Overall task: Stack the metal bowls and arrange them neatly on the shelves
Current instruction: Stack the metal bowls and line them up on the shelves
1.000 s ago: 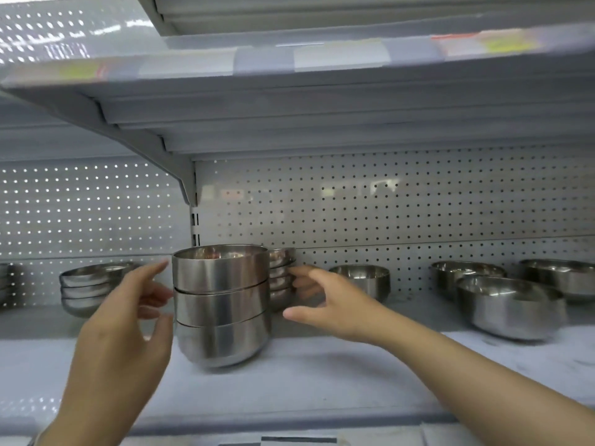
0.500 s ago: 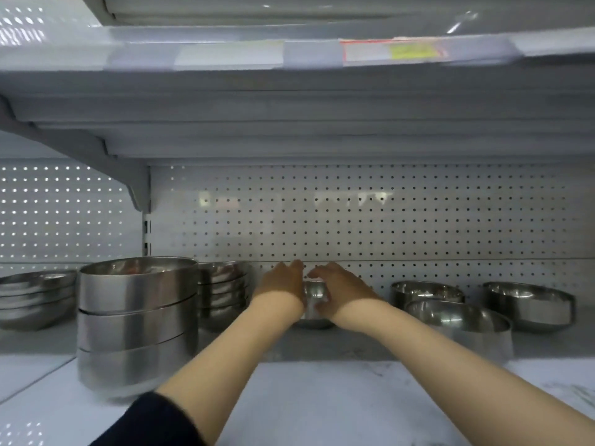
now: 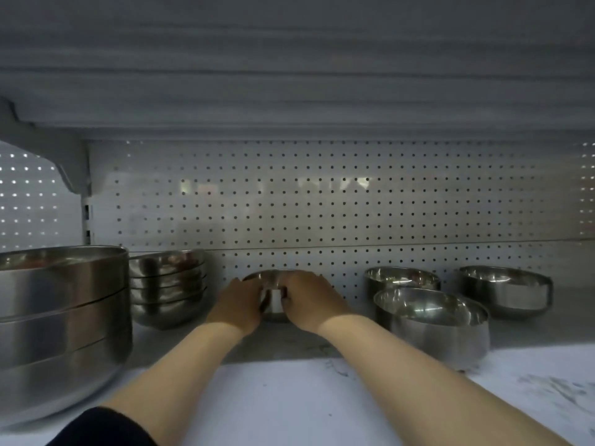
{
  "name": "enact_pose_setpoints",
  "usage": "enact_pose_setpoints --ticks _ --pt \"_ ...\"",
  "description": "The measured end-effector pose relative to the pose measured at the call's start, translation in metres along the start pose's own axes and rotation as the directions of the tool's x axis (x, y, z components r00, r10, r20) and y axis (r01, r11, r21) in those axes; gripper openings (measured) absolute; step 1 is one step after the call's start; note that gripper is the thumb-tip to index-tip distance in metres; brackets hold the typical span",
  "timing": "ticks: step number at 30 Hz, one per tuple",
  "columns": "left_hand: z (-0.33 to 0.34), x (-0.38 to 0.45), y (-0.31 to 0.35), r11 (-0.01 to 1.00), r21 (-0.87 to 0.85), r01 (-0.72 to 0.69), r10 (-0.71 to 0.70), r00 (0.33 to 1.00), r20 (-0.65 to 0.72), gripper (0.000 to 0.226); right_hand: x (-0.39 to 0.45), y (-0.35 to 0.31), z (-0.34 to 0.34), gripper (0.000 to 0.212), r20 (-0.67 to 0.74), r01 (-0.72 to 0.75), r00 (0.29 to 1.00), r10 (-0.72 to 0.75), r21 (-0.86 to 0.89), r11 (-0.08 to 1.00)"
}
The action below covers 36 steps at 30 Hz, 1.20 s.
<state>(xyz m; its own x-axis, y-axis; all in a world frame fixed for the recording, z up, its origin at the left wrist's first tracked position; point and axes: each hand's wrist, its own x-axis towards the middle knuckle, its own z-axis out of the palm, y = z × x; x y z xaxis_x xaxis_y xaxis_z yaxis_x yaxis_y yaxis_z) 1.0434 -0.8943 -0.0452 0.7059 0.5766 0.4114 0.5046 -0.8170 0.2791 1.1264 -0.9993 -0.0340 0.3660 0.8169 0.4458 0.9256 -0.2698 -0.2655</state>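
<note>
A small metal bowl point(image 3: 272, 300) stands at the back of the shelf point(image 3: 289, 397), near the pegboard wall. My left hand point(image 3: 240, 304) grips its left side and my right hand point(image 3: 310, 300) grips its right side, fingers curled round the rim. Most of the bowl is hidden by both hands. A tall stack of three large bowls point(image 3: 61, 323) stands at the front left. Behind it sits a stack of several smaller bowls point(image 3: 167, 288).
Three single bowls stand at the right: a front one point(image 3: 434, 326), one behind it point(image 3: 401, 278), and one at the far right point(image 3: 504, 291). The upper shelf's underside point(image 3: 289, 75) hangs low overhead. A bracket point(image 3: 64, 162) juts out at the upper left.
My hands left the tall stack and reached back to the small bowl, closing on its sides. The view has moved right and closer under the upper shelf.
</note>
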Motion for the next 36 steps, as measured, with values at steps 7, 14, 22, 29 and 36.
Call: enact_pose_setpoints --ticks 7,14,22,29,36 --pt "-0.004 -0.005 -0.001 1.000 -0.008 -0.018 0.018 1.000 0.010 0.031 -0.001 0.003 0.004 0.033 -0.027 -0.043 0.999 0.043 0.029 0.999" --pt "-0.009 -0.011 -0.001 1.000 -0.006 -0.029 0.029 1.000 0.001 0.041 -0.002 0.007 0.007 0.023 -0.029 -0.043 0.999 0.044 0.047 0.998" --pt "-0.015 -0.006 -0.001 0.996 0.052 -0.074 0.075 0.997 -0.018 0.045 -0.005 0.004 -0.003 0.022 -0.026 -0.038 0.999 0.040 0.058 0.998" --pt "-0.043 -0.012 0.016 0.975 0.067 -0.214 0.224 0.936 -0.272 0.049 -0.019 -0.020 -0.061 0.025 -0.160 -0.064 0.986 0.051 -0.082 0.995" --pt "-0.072 -0.036 0.075 0.899 0.237 -0.368 0.427 0.857 -0.289 0.044 -0.081 0.001 -0.135 0.015 -0.147 -0.085 0.987 0.069 -0.109 0.990"
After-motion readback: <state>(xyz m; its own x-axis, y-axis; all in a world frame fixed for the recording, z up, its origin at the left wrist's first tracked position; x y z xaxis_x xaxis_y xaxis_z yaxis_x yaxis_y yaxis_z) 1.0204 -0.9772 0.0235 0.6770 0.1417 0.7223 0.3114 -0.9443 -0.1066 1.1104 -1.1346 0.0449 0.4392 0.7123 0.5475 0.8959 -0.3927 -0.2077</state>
